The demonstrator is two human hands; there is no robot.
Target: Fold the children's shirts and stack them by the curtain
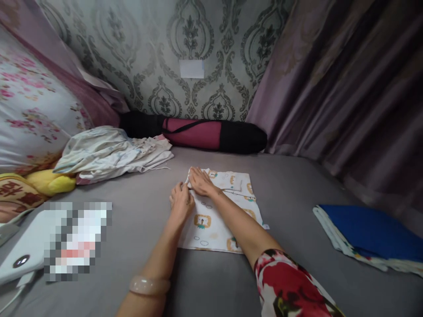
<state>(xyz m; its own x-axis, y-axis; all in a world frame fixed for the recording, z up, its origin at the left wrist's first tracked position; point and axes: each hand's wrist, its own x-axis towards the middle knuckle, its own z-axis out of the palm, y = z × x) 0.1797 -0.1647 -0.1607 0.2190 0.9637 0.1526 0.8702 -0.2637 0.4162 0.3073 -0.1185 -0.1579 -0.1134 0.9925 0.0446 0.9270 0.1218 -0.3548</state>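
A white garment printed with yellow animal faces lies partly folded on the grey bed sheet, a small tag at its right edge. Its upper part is doubled over into a strip. My left hand is at the garment's left edge, its fingers curled and pinching the fabric there. Across the upper left corner rests my right hand, palm down, with fingers stretched out over the folded strip. The cloth beneath both hands is hidden.
A folded blue and white cloth stack lies at right. On the left are a white power bank with a cable, a blurred-out object, a yellow plush toy and crumpled clothing. A black and maroon long bag lies along the wall.
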